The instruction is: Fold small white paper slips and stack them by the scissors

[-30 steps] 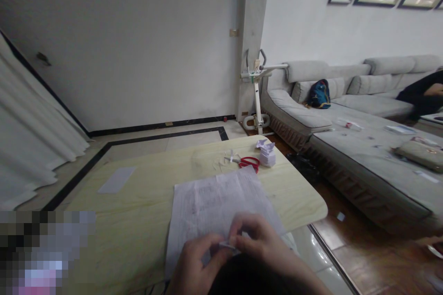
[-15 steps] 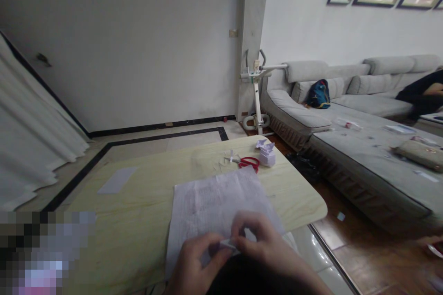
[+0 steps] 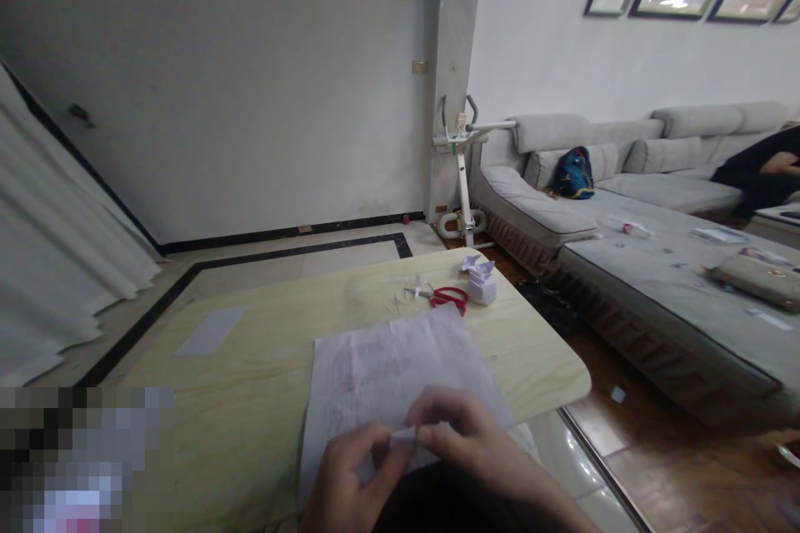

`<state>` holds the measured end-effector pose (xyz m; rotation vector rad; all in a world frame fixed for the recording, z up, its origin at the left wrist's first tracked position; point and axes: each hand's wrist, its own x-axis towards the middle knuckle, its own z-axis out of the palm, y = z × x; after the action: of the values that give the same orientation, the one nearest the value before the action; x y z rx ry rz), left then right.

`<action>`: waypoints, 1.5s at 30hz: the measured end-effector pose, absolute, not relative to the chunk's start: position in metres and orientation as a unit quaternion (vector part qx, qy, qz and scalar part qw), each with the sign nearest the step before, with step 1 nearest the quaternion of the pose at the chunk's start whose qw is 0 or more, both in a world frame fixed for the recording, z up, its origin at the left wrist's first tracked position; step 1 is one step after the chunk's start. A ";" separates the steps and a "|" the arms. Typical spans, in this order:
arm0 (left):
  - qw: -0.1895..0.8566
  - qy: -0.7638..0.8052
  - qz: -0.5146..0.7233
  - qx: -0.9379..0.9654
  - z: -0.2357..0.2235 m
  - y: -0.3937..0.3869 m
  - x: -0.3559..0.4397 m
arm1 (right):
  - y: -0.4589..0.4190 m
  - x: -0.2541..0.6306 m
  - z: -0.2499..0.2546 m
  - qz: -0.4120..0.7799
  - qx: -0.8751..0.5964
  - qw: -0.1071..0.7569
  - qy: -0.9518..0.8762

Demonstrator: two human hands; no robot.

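Note:
Between my two hands is a small folded piece of white paper (image 3: 403,436), held above the near part of a large printed sheet (image 3: 375,371). My left hand (image 3: 357,470) pinches its left side between thumb and fingers. From the right, the fingertips of my right hand (image 3: 459,433) press on its other edge. The exact shape of the folded paper is partly hidden by my fingers. Past the sheet's far edge lie red-handled scissors (image 3: 448,297), with thin paper scraps by the blades. Beside them stand folded paper pieces (image 3: 482,283).
The pale wooden table (image 3: 262,408) carries a flat white paper strip (image 3: 211,331) on the left. A grey sofa (image 3: 656,283) with a blue backpack (image 3: 574,173) stands to the right, and a person in dark clothes (image 3: 766,171) sits there. An exercise machine (image 3: 462,183) stands by the wall.
My right hand has shifted slightly left, closer to my left fingertips. The folded paper is turned a little more upright between my fingers. The items on the table stay put.

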<state>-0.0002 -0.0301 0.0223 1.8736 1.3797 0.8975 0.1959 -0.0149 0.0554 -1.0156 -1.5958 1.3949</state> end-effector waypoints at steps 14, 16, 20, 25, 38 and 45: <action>0.353 0.516 0.380 0.682 0.023 -0.028 0.007 | -0.016 0.179 0.030 0.478 -0.446 0.491 -0.575; 0.356 0.524 0.393 0.666 0.026 -0.029 0.009 | -0.017 0.176 0.026 0.451 -0.448 0.503 -0.586; 0.370 0.518 0.438 0.635 0.030 -0.029 0.010 | -0.017 0.173 0.023 0.408 -0.449 0.496 -0.621; 0.353 0.515 0.469 0.625 0.031 -0.025 0.009 | -0.019 0.174 0.025 0.388 -0.453 0.463 -0.655; 0.188 0.450 0.430 0.760 0.018 -0.021 0.002 | -0.014 0.186 0.032 0.365 -0.437 0.433 -0.699; 0.222 0.427 0.405 0.777 0.020 -0.018 -0.001 | -0.015 0.184 0.036 0.364 -0.436 0.435 -0.699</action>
<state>-0.0007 -0.0178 0.0202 2.1476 1.1805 1.1196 0.1844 -0.0150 0.0361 -1.0843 -1.7398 0.9065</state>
